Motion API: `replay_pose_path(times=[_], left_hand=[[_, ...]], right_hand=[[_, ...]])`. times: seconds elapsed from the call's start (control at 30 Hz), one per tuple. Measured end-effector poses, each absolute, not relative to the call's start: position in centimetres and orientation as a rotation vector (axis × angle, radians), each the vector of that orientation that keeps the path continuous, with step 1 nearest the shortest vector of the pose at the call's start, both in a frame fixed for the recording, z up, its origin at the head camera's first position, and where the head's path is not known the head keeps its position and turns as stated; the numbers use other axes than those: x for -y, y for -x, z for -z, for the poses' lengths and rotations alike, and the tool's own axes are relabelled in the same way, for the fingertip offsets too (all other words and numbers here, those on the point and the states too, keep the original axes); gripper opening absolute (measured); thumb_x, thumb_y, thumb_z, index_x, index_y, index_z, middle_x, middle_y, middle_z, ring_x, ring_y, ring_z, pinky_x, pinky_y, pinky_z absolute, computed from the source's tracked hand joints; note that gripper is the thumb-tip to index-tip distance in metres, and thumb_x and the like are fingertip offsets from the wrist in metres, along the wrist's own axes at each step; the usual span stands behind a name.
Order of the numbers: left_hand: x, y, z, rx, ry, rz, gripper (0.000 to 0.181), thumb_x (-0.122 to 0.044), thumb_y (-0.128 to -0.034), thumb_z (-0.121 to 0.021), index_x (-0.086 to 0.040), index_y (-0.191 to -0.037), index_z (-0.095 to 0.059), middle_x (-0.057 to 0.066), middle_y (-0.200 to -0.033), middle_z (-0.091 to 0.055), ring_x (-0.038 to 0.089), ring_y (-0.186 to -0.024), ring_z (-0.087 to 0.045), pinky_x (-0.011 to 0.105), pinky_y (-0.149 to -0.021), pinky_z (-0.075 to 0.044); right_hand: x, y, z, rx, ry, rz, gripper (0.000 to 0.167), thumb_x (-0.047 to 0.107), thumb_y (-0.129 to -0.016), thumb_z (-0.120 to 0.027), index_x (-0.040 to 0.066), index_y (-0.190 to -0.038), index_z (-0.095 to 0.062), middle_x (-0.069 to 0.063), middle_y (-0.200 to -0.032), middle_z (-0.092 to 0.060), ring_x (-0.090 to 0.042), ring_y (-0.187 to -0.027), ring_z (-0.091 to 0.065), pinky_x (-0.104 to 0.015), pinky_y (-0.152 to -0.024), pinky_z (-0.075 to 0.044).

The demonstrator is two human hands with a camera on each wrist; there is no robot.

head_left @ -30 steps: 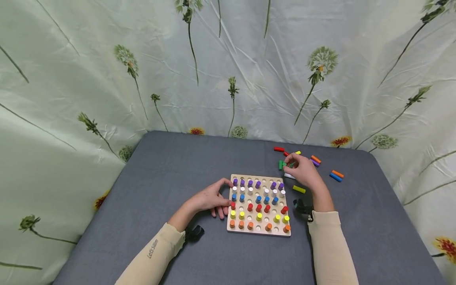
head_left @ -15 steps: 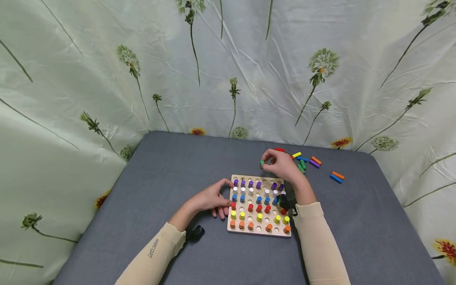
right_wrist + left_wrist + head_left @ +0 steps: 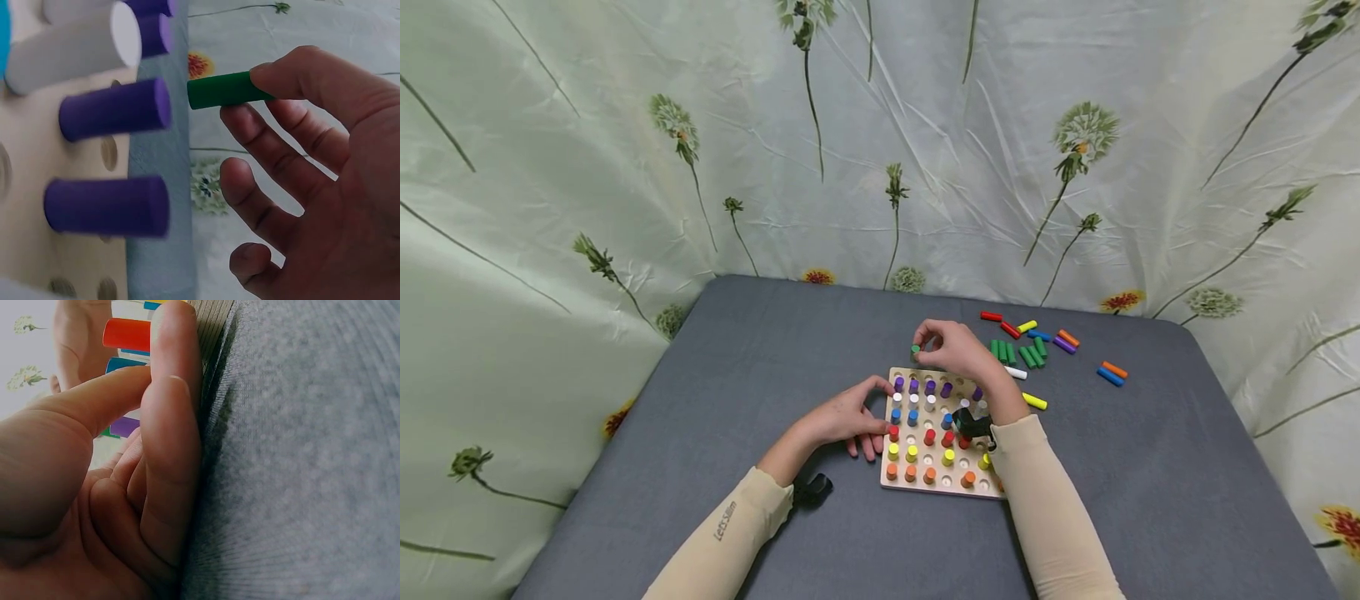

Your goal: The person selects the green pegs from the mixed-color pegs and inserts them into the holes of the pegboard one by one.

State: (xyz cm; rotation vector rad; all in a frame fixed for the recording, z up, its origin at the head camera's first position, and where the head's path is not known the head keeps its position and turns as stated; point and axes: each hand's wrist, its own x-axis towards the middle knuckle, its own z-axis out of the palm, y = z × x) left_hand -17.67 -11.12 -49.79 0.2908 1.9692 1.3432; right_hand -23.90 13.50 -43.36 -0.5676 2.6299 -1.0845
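A person's left hand rests at the left edge of a wooden pegboard on a gray table, thumb and index finger spread wide along the side, the other fingers loosely bent; it has no peg in its grasp. The board lies just to the right of that hand, its upright pegs ranked in rows: purple farthest from the person, then white, blue, red, yellow and, nearest, orange.

Beyond the board's far edge, to the right of the left hand and well apart from it, the right hand pinches a green peg between thumb and fingertips. The peg stands upright in that grip, clear of the board; in the right wrist view, the ring and little fingers curl loosely, away from it. The right forearm crosses over the board's right side, hiding some of its pegs.

Farther right, near the right hand, a cluster of green pegs lies on the table, with a white peg and a yellow peg nearer the person.
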Motion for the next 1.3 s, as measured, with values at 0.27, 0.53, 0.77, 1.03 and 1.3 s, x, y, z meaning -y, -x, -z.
replay_pose_path(times=[0.27, 0.53, 0.77, 1.03, 1.3], left_hand=[[11.1, 17.6, 49.8, -1.969, -0.301, -1.343, 0.05, -0.014, -0.1026, -0.067, -0.023, -0.145, -0.041, 0.007, -0.072, -0.076, 0.014, -0.055, -0.072, 0.026, -0.045, -0.052], [11.2, 17.5, 49.7, -1.972, -0.301, -1.346, 0.049, -0.014, -0.1031, -0.067, -0.022, -0.144, -0.041, 0.007, -0.072, -0.076, 0.014, -0.055, -0.071, 0.026, -0.045, -0.051], [11.1, 17.5, 49.7, -1.963, -0.314, -1.347, 0.049, -0.011, -0.1032, -0.065, -0.022, -0.145, -0.041, 0.006, -0.072, -0.076, 0.013, -0.055, -0.071, 0.026, -0.045, -0.052], [11.1, 17.6, 49.6, -1.963, -0.317, -1.349, 0.049, -0.012, -0.1033, -0.065, -0.022, -0.144, -0.041, 0.006, -0.072, -0.077, 0.013, -0.055, -0.071, 0.026, -0.045, -0.052], [11.2, 17.4, 49.4, -1.972, -0.303, -1.34, 0.048, -0.013, -0.1035, -0.066, -0.022, -0.144, -0.041, 0.007, -0.073, -0.077, 0.014, -0.055, -0.071, 0.026, -0.045, -0.051]], right_hand=[[-12.3, 23.9, 43.7, -2.57, 0.603, 1.019, 0.012, 0.016, -0.098, -0.073, 0.013, -0.11, -0.071, -0.008, -0.109, -0.074, -0.019, -0.088, -0.064, -0.031, -0.071, -0.049], [-11.6, 24.1, 44.2, -2.562, 0.626, 0.932, 0.01, 0.013, -0.099, -0.072, 0.015, -0.108, -0.072, -0.006, -0.107, -0.074, -0.019, -0.089, -0.066, -0.032, -0.075, -0.05], [-11.3, 24.2, 44.5, -2.534, 0.594, 0.925, 0.009, 0.011, -0.098, -0.073, 0.013, -0.107, -0.072, -0.008, -0.107, -0.075, -0.018, -0.084, -0.065, -0.03, -0.07, -0.049], [-10.9, 24.1, 44.8, -2.549, 0.57, 0.873, 0.008, 0.013, -0.098, -0.074, 0.013, -0.106, -0.073, -0.007, -0.108, -0.076, -0.017, -0.078, -0.066, -0.03, -0.069, -0.05], [-11.0, 23.7, 44.0, -2.564, 0.569, 0.871, 0.011, 0.011, -0.098, -0.074, 0.012, -0.109, -0.074, -0.007, -0.11, -0.076, -0.019, -0.09, -0.067, -0.032, -0.076, -0.053]])
